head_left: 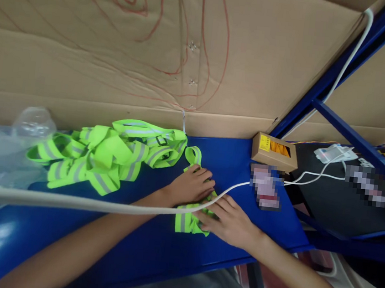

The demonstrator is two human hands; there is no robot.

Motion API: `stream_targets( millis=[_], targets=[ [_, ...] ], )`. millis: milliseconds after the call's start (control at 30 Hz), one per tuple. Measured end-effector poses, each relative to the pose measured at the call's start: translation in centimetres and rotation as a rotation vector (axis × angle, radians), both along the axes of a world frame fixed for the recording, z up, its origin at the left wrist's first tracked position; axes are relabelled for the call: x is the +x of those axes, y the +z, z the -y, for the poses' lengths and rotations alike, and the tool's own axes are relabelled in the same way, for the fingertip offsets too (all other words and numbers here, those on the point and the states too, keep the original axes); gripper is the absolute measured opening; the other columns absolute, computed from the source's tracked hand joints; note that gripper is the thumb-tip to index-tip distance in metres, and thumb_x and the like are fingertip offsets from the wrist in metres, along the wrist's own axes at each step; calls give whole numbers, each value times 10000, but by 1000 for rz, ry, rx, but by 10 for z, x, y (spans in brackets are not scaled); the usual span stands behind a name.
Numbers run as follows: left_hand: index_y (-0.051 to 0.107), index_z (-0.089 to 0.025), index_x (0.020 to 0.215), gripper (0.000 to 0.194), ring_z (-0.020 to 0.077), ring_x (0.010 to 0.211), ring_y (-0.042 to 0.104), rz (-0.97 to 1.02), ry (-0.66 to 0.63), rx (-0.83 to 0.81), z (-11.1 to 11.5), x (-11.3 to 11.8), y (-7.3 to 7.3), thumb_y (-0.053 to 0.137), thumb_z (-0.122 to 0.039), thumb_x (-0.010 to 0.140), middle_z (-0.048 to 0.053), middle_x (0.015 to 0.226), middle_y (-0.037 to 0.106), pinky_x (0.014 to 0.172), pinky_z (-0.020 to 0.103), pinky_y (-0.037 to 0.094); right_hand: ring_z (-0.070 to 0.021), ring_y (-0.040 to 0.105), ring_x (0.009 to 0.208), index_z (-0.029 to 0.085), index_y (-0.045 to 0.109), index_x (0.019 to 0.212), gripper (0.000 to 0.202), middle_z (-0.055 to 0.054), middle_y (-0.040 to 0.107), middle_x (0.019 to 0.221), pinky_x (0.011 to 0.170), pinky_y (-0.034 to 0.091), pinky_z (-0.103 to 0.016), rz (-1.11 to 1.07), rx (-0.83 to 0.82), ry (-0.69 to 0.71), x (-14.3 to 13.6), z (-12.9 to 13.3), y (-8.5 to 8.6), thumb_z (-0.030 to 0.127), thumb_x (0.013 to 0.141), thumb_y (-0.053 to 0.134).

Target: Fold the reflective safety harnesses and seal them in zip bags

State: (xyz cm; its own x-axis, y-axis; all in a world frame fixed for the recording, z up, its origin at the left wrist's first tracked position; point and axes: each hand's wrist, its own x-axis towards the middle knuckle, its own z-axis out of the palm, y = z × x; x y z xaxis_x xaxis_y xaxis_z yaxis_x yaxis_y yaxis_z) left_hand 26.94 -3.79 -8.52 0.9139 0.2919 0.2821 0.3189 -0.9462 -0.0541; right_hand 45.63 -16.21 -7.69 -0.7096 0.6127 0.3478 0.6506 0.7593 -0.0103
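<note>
A neon-green reflective strap (184, 223) with grey stripes lies bunched on the blue table (126, 251). My left hand (191, 186) has its fingers curled over the far part of this bundle, near a loop that sticks out beyond it. From the near right side, my right hand (230, 221) grips the same strap, its fingers bent over the folds. Both sets of fingertips are partly hidden in the material. To the left is a tangled heap of similar reflective straps (109, 153), with a black buckle (161, 140) showing on one.
A white cable (79, 202) crosses the view in front of my hands. Clear plastic bags (2, 156) lie at left. An open cardboard box (274, 152) with yellow contents and a blurred phone (265, 188) are at right. Behind stands a cardboard wall (248, 67); a blue frame (356, 60) slants beside it.
</note>
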Motion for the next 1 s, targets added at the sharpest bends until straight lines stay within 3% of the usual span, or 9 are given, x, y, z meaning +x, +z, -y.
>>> stream_targets(
  millis=[100, 167, 300, 467, 567, 667, 833, 1000],
  targets=[
    [630, -190, 997, 223, 212, 1018, 564, 20, 2, -62, -5, -2, 0, 443, -298, 1050, 65, 1054, 617, 911, 371, 397, -304, 522, 1235, 206, 479, 1503, 787, -123, 641, 1306, 1051, 384, -466, 2, -128, -12, 0, 2, -5, 743, 927, 481],
    [636, -193, 1024, 237, 196, 1022, 559, 37, 10, -98, -5, -3, -1, 429, -304, 1057, 63, 1077, 606, 913, 351, 397, -318, 535, 1216, 205, 471, 1508, 869, -135, 637, 1293, 1050, 388, -487, 6, -201, -33, -1, 6, -6, 808, 882, 464],
    [640, -181, 1006, 248, 231, 1060, 543, 55, 24, -120, 1, -2, -3, 422, -290, 1053, 83, 1083, 595, 1003, 432, 361, -302, 563, 1188, 248, 514, 1469, 612, -119, 649, 1253, 1016, 416, -470, -3, -319, -79, -1, 16, 3, 617, 981, 515],
    [620, -170, 998, 244, 270, 1084, 521, 52, 36, -173, 21, 2, -3, 426, -312, 1037, 108, 1089, 593, 1055, 520, 344, -250, 591, 1187, 268, 593, 1382, 565, -82, 646, 1270, 1053, 424, -445, -57, -621, -65, 7, 16, 39, 615, 936, 606],
    [609, -156, 1024, 193, 289, 1092, 504, 72, 8, -271, 31, 4, -4, 524, -325, 985, 122, 1086, 587, 1043, 507, 392, -238, 594, 1185, 193, 725, 1077, 433, -93, 646, 1240, 1047, 443, -406, -85, -723, 7, 10, 5, 54, 586, 901, 676],
    [608, -160, 1036, 151, 260, 1109, 502, 113, -26, -349, 35, 3, -5, 505, -261, 990, 119, 1137, 577, 1047, 447, 422, -185, 659, 967, 158, 708, 866, 379, -73, 695, 1027, 881, 510, -302, -111, -825, 73, 9, -8, 56, 532, 920, 679],
    [602, -180, 1098, 179, 291, 1280, 463, 118, 125, -267, 31, 4, -11, 459, -250, 1016, 140, 1267, 554, 1179, 632, 220, -183, 706, 885, 169, 691, 950, 321, -50, 741, 949, 792, 503, -261, -109, -868, 51, 8, -25, 50, 470, 1000, 591],
    [607, -196, 1092, 167, 270, 1288, 489, 114, 99, -340, 19, 3, -23, 491, -290, 1018, 124, 1260, 567, 1158, 583, 270, -217, 717, 905, 181, 537, 1344, 507, -69, 731, 1050, 768, 548, -299, -129, -760, -70, 9, -26, 46, 495, 960, 642]
  ],
)
